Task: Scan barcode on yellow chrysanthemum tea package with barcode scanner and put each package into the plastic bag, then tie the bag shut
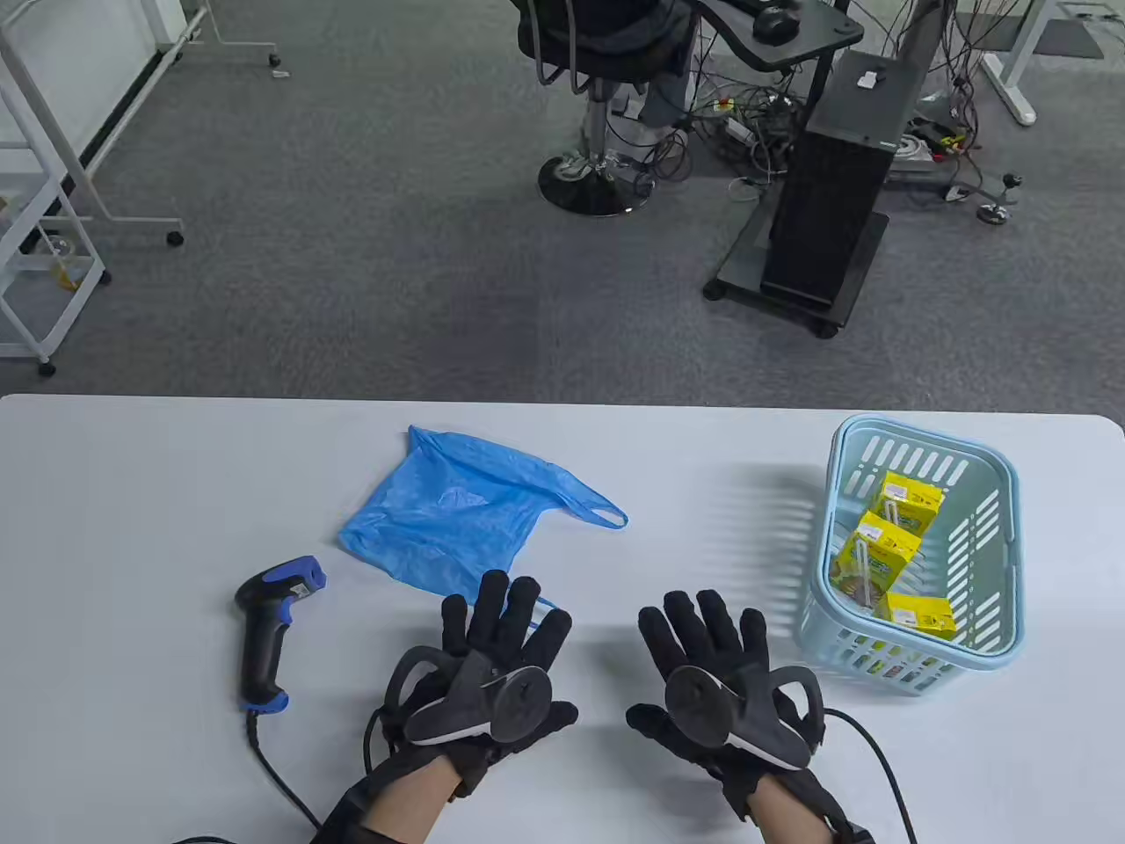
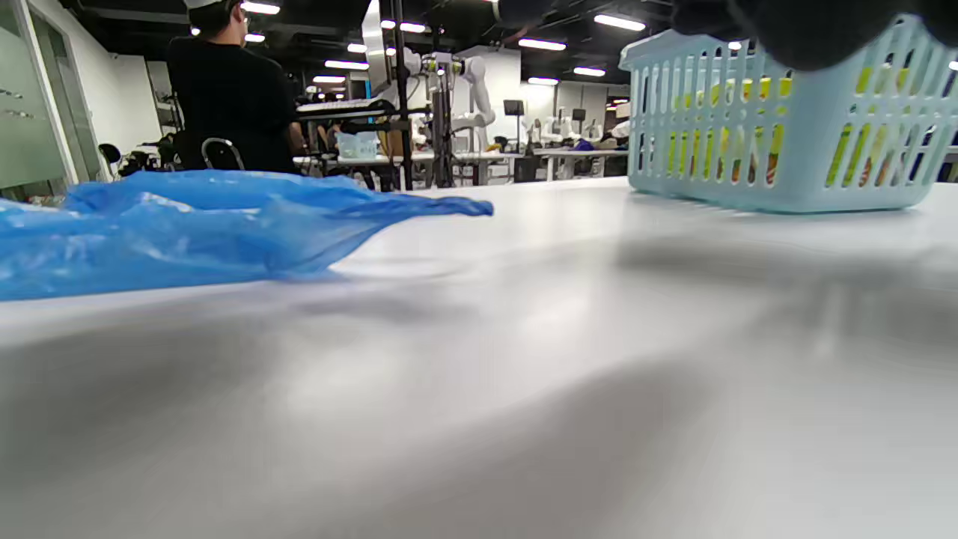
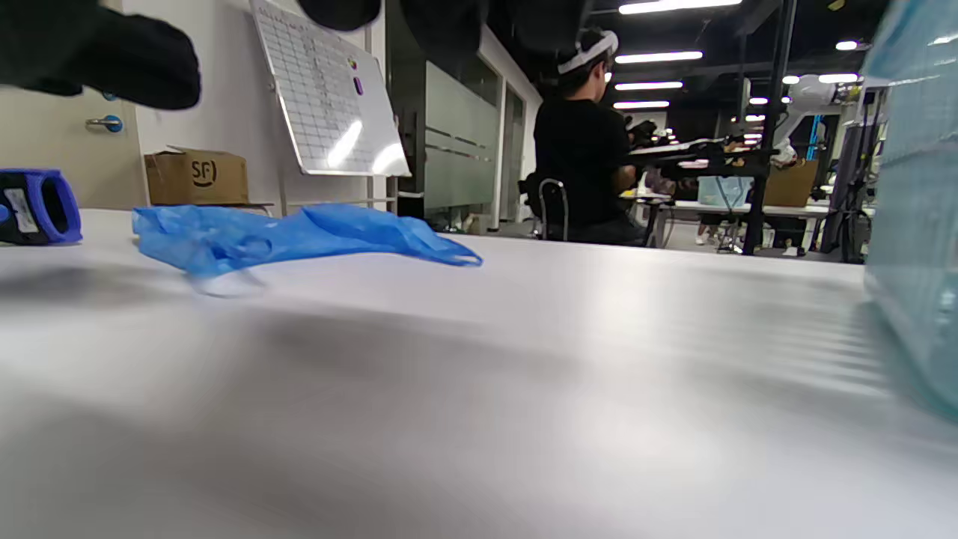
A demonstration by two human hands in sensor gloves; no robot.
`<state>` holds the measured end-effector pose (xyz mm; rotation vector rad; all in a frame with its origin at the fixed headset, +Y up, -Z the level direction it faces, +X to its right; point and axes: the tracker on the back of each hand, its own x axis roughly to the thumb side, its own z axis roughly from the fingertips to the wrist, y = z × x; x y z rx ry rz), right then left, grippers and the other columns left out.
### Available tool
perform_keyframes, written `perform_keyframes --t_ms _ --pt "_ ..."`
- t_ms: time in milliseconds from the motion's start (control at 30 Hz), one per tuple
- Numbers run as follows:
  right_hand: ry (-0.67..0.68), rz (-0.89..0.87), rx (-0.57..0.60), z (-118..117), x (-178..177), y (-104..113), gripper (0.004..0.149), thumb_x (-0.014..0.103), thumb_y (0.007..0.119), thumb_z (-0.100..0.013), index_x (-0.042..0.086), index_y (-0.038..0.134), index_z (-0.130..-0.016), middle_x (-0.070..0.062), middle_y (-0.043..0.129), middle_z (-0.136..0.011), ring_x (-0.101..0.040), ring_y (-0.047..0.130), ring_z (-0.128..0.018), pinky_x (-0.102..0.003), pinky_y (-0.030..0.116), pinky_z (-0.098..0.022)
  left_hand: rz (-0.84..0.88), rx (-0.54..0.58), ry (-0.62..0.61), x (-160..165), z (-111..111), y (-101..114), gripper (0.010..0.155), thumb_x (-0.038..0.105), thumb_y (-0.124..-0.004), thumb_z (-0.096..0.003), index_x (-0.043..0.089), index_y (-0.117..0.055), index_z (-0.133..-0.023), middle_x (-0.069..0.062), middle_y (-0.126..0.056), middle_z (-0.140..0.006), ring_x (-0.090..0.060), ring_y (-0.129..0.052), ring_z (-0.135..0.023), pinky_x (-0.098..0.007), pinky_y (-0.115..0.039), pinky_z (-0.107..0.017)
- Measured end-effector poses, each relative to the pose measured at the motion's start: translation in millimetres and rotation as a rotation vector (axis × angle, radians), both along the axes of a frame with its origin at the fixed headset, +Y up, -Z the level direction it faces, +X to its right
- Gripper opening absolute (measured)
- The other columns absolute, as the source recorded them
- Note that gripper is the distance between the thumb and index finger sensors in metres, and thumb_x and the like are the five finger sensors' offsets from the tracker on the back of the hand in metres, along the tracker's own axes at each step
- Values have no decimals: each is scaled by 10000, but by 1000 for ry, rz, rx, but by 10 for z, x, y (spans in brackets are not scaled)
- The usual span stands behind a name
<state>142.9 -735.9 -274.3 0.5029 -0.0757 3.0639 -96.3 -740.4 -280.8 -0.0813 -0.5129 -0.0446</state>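
Where basket (image 1: pixel 923 440) slats intervene, packages (image 1: pixel 874 554) half-hidden

A cardboard box (image 3: pixel 196 177) at ten o'clock in the right wrist view is showing "SF"; nothing else is reading clearly.

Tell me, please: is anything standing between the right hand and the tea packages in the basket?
Only the basket's own slatted wall. The right hand lies flat on the table beside it; the three tea packages sit inside, uncovered, so reaching over the rim from above looks free.
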Motion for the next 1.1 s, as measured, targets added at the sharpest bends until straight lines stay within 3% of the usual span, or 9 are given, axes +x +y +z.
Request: perform_keyframes --t_ms 267,400,600,733,900,1100 --pt "-18 26 7 2 15 19 997 720 683 -278 276 320 -1094 -76 334 -1154 -389 355 -1081 -716 323 -712 9 17 7 11 7 51 950 777 -614 -437 266 -336 -1188 -227 -154 -1201 -535 -93 -1077 -786 -257 -667" --pt "-20 25 8 4 10 21 996 718 682 -280 276 317 -1095 -76 333 -1155 -388 353 -1081 -716 319 -713 -34 52 36 31 11 78 955 720 -736 -433 261 -346 -1175 -230 -175 -1193 -541 -133 -1078 -774 -284 -678" --pt "-33 45 0 18 19 33 995 718 676 -283 273 313 -1095 -82 332 -1154 -392 347 -1080 -719 314 -708 -31 27 90 5 -21 89 958 664 -791 -434 223 -358 -1167 -242 -211 -1186 -545 -219 -1088 -758 -340 -690" --pt "-41 50 -5 24 20 40 989 713 674 -287 272 313 -1095 -81 339 -1154 -394 353 -1079 -720 312 -708 5 13 168 -59 -20 168 958 624 -822 -436 175 -381 -1158 -259 -287 -1177 -556 -319 -1083 -737 -434 -687" --pt "-31 49 -22 30 -7 15 979 705 672 -291 272 314 -1093 -81 350 -1151 -391 367 -1078 -718 319 -709 100 52 268 -143 30 475 928 564 -888 -426 164 -463 -1147 -233 -484 -1164 -518 -564 -1063 -673 -585 -677" --pt "-43 37 -28 25 9 36 975 699 670 -296 266 312 -1093 -81 363 -1150 -392 374 -1077 -717 317 -710 218 73 493 -299 -169 644 765 532 -875 -453 161 -650 -1083 -211 -731 -1056 -449 -806 -937 -582 -709 -615"
